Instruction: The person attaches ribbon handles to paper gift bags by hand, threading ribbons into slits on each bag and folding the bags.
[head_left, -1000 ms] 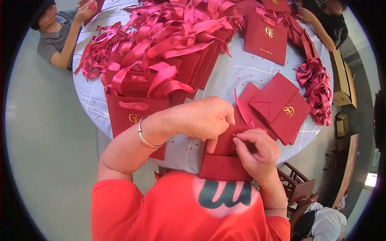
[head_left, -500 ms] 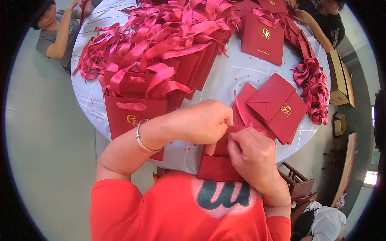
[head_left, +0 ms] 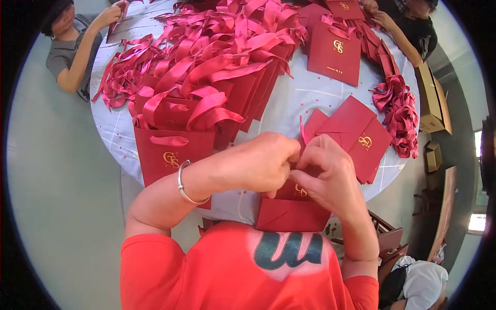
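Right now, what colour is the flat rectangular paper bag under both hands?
The bag is dark red with gold print, clearest in the head view.

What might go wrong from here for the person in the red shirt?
The left hand and right hand hide part of the dark-red bag, so a slip there might go unseen. That bag lies at the near edge of the table, so a bump could knock it off. The overlapping ribbons on the bags at left might snag if one is pulled.
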`<state>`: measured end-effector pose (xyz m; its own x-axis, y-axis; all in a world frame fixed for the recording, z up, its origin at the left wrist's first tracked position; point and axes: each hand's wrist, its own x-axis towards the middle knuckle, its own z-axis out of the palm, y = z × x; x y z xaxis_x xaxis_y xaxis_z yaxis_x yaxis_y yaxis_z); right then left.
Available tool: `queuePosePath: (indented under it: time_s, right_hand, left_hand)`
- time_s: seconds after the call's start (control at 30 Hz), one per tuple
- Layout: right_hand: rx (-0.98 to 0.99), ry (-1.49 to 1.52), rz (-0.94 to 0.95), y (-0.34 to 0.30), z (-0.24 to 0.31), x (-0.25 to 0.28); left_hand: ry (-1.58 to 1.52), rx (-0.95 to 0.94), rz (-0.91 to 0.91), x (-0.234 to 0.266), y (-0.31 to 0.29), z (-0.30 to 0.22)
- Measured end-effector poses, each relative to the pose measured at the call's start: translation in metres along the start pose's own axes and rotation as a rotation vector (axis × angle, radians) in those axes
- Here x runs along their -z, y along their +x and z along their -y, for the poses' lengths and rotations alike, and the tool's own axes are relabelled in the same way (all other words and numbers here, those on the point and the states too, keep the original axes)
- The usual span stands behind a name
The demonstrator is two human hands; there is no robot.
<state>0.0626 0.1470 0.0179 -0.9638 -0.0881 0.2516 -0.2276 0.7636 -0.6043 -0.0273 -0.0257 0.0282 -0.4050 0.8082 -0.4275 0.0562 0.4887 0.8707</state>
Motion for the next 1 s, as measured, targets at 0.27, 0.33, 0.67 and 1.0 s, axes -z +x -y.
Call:
queuePosePath:
  time_s: [0.27, 0.33, 0.67, 1.0]
  right_hand:
    - [-0.311, 0.755, 0.607, 0.038, -0.040, 0.026]
    - [-0.180, 0.549, 0.768, 0.053, -0.032, 0.026]
    - [-0.614, 0.861, 0.775, 0.052, -0.033, 0.011]
    - [-0.533, 0.973, 0.278, 0.057, -0.046, 0.018]
  left_hand:
    - [0.337, -0.415, -0.351, -0.013, -0.005, 0.005]
    - [0.347, -0.412, -0.348, -0.017, -0.009, 0.001]
    - [0.320, -0.419, -0.381, -0.025, -0.017, -0.004]
    - [0.289, -0.485, -0.287, -0.023, -0.018, -0.009]
